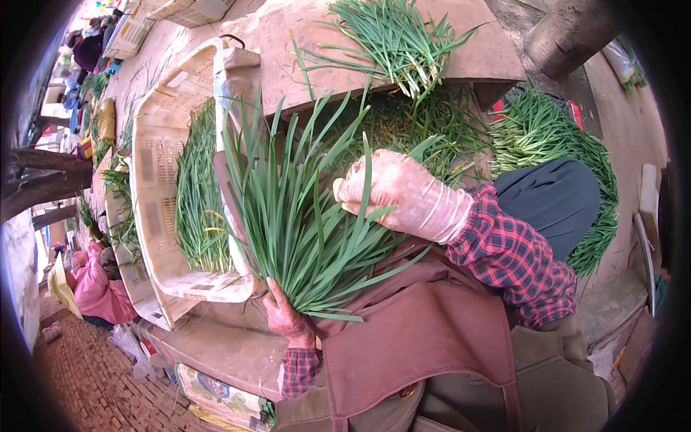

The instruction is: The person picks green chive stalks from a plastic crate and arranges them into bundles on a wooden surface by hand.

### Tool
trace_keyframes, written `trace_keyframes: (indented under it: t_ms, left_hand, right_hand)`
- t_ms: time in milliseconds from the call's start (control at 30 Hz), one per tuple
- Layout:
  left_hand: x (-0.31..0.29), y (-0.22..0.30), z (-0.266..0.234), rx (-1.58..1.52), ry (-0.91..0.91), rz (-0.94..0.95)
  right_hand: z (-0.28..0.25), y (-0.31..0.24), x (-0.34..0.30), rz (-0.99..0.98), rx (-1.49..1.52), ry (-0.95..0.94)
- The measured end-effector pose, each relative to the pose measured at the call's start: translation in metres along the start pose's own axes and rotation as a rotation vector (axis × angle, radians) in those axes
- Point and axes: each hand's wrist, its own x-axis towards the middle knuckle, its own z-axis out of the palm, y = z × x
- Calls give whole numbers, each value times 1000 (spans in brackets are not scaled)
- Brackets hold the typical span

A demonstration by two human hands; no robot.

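Observation:
Garlic chives fan up and outward in a large bunch, with long flat green leaves. At their lower end my bare left hand is closed around them, the thumb showing along the stems. My right hand, in a pale, stained glove, hovers over the right side of the bunch with its fingers curled into a pinch. One leaf stands in front of this glove and others pass below it; what its fingertips hold is hidden. The bunch spreads above the brown apron on my lap.
A white plastic crate holds rows of chives at left. Another bunch lies on a low wooden table ahead, with loose leaves beneath. A big pile sits beyond my knee. A thick post stands far right.

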Motion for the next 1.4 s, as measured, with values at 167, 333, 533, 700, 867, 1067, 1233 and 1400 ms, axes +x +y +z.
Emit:
trace_keyframes:
  t_ms: [167,333,533,700,867,1067,1233,1400]
  left_hand:
    - [-1,-1,0,-23,-4,-10]
    - [0,0,0,-15,-2,-5]
    - [3,-2,-10,-81,-21,-49]
    - [2,-2,-18,-93,-5,-79]
    - [-19,-11,-14,-85,-5,-55]
    - [-16,-11,-4,-91,17,-4]
    - [-22,-14,0,-111,18,-46]
    - [-15,-5,-2,-160,21,-61]
  right_hand:
    - [9,-1,6,-42,7,-31]
    - [25,-7,10,-35,-89,-114]
    - [41,-27,18,59,-189,181]
    - [-19,-14,22,163,-192,523]
    - [-72,9,-20,664,262,481]
    - [-44,39,-45,878,597,381]
    - [-39,60,-32,780,677,314]
    - [-21,34,-9,721,565,-45]
